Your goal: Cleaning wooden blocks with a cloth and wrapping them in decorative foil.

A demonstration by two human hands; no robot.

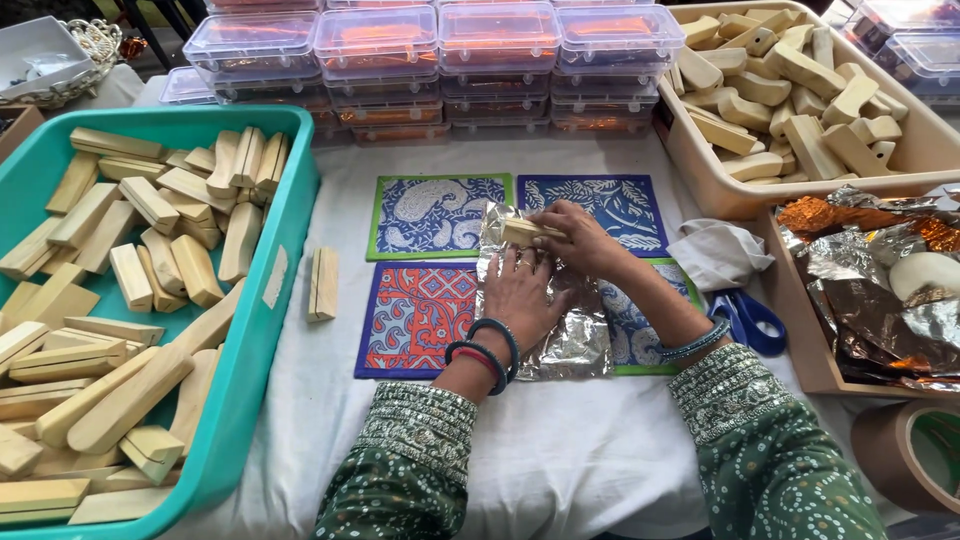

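Head view: pale wooden block (523, 231) on crinkled silver foil sheet (560, 340), centre of four patterned printed mats (415, 315); wrapping seemingly just begun. Right hand (580, 240) fingers pinched on block; left hand (520, 295) flat, fingers together, pressing foil. Teal plastic tub (270, 290) crowds left; blue-handled scissors (750, 320) near right.

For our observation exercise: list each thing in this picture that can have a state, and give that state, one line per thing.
Foil sheet: spread flat, top edge folded up.
Wooden block: on the foil, gripped.
Left hand: flat on the foil.
Right hand: closed on the block.
Teal bin: open, full of blocks.
Beige bin: open, full.
Clear boxes: lidded, stacked.
Scissors: closed.
Loose block: lying on cloth.
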